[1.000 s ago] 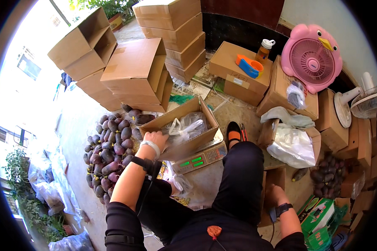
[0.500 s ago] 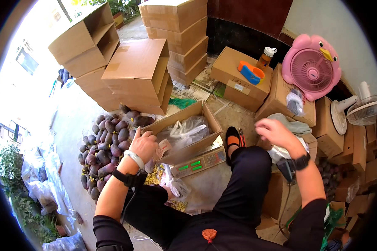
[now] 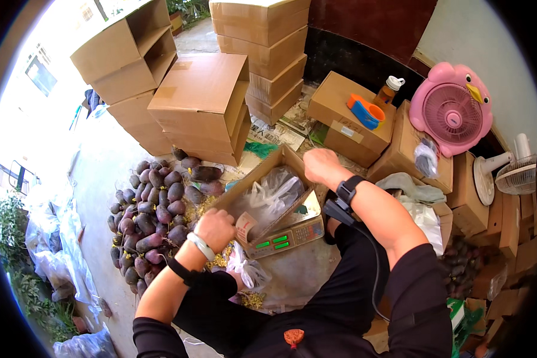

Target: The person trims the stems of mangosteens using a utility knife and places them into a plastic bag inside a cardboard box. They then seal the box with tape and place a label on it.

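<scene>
An open cardboard box (image 3: 283, 216) stands tilted over the digital scale (image 3: 295, 234), whose green displays are lit. Inside it is a clear plastic bag (image 3: 274, 194) with white handles; what the bag holds is hard to make out. My left hand (image 3: 216, 229) is closed at the box's near left end, beside a white label. At its far right end my right hand (image 3: 325, 166) is closed on the box edge, fingertips mostly hidden. To the left of the box lies a heap of dark purple root vegetables (image 3: 152, 224).
Empty cartons (image 3: 200, 89) and stacked closed boxes (image 3: 262, 53) stand behind. A carton at the right bears an orange-and-blue tape dispenser (image 3: 366, 112) and a bottle (image 3: 389, 89). Beyond is a pink fan (image 3: 453, 113). A white plastic bag (image 3: 247, 267) lies near my left leg.
My right hand has come left from the grey cloth to the box's right end. My left hand has shifted slightly down and right and closed. More of the scale's platform shows.
</scene>
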The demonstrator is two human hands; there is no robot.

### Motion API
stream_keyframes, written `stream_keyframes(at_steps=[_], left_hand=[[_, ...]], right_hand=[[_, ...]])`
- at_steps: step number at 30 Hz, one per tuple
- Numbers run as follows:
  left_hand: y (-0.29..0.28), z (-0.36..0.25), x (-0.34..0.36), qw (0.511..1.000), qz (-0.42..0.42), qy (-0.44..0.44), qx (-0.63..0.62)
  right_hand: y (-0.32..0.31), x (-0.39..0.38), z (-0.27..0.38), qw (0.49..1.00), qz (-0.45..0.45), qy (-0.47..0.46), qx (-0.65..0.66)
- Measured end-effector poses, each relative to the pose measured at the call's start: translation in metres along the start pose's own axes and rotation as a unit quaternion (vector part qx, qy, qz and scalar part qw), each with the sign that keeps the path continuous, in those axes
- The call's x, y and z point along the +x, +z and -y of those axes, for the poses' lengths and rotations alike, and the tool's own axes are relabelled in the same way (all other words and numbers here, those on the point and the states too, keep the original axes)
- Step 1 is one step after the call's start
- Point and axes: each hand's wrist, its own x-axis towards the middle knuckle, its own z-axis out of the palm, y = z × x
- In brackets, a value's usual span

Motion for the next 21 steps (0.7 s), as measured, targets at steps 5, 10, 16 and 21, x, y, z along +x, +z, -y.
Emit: stream_keyframes(at_steps=[5,10,16,21], left_hand=[[-0.001,-0.053,0.014,0.995,-0.049,-0.034,-0.076],[0.016,-0.092,0.043,0.963,-0.167,-0.094,-0.189],[0.020,-0.113,0.052,0.946,-0.273,-0.122,-0.129],[0.017,-0.128,0.058,0.912,-0.291,-0.257,-0.131]], right_hand=[[0.016,0.055,0.019,0.987,-0.086,-0.085,-0.110],[0.039,0.081,0.038,0.972,-0.195,-0.115,-0.062],[0.052,0.072,0.018,0.948,-0.266,-0.171,0.014],[0.049,0.072,0.010,0.946,-0.266,-0.183,0.024]])
